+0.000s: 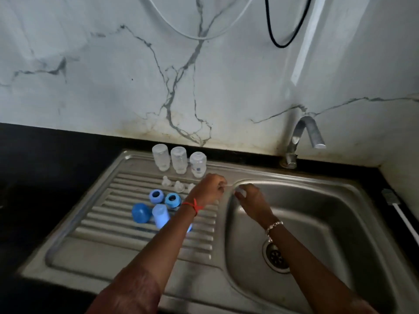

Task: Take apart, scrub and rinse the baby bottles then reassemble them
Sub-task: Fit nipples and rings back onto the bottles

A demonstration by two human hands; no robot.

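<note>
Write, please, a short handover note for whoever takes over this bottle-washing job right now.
Left hand: fingers curled above the right edge of the drainboard; too blurred to tell if it holds anything.
Right hand: over the basin, pinching a small pale part, too blurred to name.
Three clear bottles stand upside down at the back of the drainboard, nipples in a row before them, blue rings and caps nearer.
Done: everything is taken apart.
Left: reassembly; whether scrubbing and rinsing are finished cannot be told.

blue rings [156, 196], clear bottles [179, 159], grey-veined white wall [113, 87]
</note>
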